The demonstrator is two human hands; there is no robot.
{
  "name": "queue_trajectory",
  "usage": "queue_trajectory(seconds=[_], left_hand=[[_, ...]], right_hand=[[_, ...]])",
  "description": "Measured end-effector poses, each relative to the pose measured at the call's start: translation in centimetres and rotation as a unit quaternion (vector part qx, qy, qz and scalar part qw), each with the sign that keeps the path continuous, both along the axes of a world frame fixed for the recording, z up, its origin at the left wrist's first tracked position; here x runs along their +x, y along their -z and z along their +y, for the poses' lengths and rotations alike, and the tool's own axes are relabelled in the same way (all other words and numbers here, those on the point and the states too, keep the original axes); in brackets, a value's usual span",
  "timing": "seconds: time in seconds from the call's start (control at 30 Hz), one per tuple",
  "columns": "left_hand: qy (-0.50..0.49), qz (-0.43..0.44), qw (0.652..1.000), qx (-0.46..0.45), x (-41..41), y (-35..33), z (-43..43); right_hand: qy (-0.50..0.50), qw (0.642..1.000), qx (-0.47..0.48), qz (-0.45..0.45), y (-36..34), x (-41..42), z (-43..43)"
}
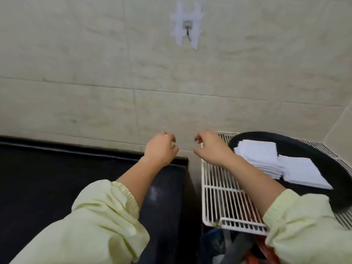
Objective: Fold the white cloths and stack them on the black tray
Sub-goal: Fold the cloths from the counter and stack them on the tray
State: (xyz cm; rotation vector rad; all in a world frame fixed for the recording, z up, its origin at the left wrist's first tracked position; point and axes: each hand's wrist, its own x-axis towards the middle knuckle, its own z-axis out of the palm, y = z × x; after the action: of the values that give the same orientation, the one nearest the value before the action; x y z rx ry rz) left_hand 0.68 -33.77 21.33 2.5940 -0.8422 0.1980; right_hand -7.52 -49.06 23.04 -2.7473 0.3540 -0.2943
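Beside a tiled wall (91, 69), the left hand (161, 149) and right hand (211, 149) are hovering, fingers curled, grip unclear, near stacked white cloths (261, 152).

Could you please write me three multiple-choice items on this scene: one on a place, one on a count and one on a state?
1. The round black tray rests on: A) a white wire rack; B) the dark counter; C) the floor.
2. The white cloths on it form how many stacks? A) one; B) two; C) four.
3. Those cloths are: A) crumpled; B) hanging; C) folded flat.

Answers:
1. A, the rack's wires show around and beneath the tray.
2. B, two piles sit side by side.
3. C, each pile shows square, layered edges.
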Motion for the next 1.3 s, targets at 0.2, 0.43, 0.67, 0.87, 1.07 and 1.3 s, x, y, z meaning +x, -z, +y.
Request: queue_trajectory(seconds=[0.2, 0.43, 0.67, 0.87, 1.07, 1.3], left_hand=[[-0.078, 0.002, 0.996, 0.029, 3.3, 2.4, 16.5], [-0.157, 0.001, 0.985, 0.076, 5.2, 4.9, 33.2], [-0.257, 0.019, 0.962, 0.084, 7.5, 7.0, 47.0], [-0.325, 0.067, 0.94, 0.074, 10.9, 9.6, 56.8], [-0.378, 0.108, 0.918, 0.053, 17.8, 11.5, 65.2], [-0.401, 0.157, 0.901, 0.052, 25.6, 13.6, 72.6]], right_hand=[[-0.069, 0.993, -0.067, 0.066, 3.8, 5.3, 16.2], [-0.136, 0.978, -0.125, 0.1, 7.0, 10.4, 32.5], [-0.216, 0.955, -0.166, 0.119, 9.0, 15.5, 45.2], [-0.272, 0.936, -0.17, 0.148, 11.0, 20.7, 55.0], [-0.309, 0.926, -0.151, 0.156, 13.2, 28.6, 64.4], [-0.312, 0.923, -0.144, 0.175, 15.1, 37.3, 72.4]])
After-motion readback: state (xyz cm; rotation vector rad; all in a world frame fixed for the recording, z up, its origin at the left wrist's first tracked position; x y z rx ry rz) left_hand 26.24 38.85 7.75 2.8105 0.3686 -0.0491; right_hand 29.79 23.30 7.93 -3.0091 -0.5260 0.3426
